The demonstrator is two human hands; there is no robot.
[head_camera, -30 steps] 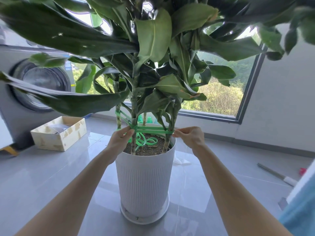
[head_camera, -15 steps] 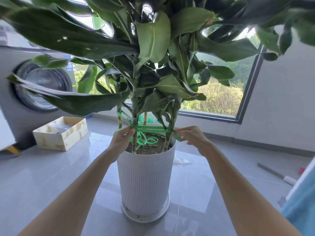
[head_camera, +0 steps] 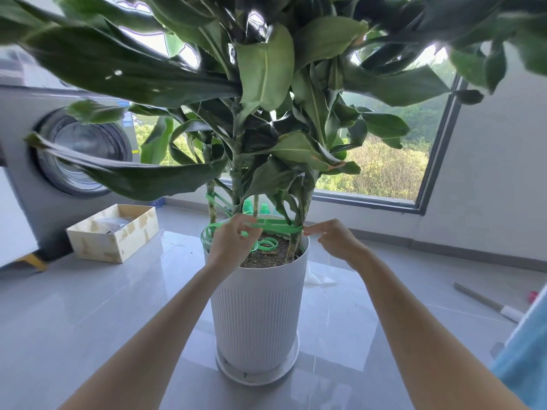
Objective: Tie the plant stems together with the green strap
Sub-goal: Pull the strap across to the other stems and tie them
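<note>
A tall leafy plant stands in a ribbed white pot (head_camera: 257,315) on the floor. Its stems (head_camera: 236,184) rise from the soil, and a green strap (head_camera: 276,227) runs around them just above the pot rim. My left hand (head_camera: 232,244) pinches the strap at the left side of the stems, with a loose loop of strap bulging out to its left. My right hand (head_camera: 334,239) pinches the strap's end by the right stem (head_camera: 294,247). Spare strap lies coiled on the soil (head_camera: 266,245). More strap wraps the rear left stem (head_camera: 211,199).
A grey washing machine (head_camera: 59,161) stands at the left with a small wooden box (head_camera: 115,232) in front of it. A metal rod with a white handle (head_camera: 488,303) lies on the floor at the right. A window (head_camera: 390,167) is behind the plant. Blue cloth (head_camera: 527,356) fills the right edge.
My left hand has moved right and lifted its fingers over the strap, letting a loop slacken out on the left. My right hand stayed at the right stem, pulling slightly outward.
</note>
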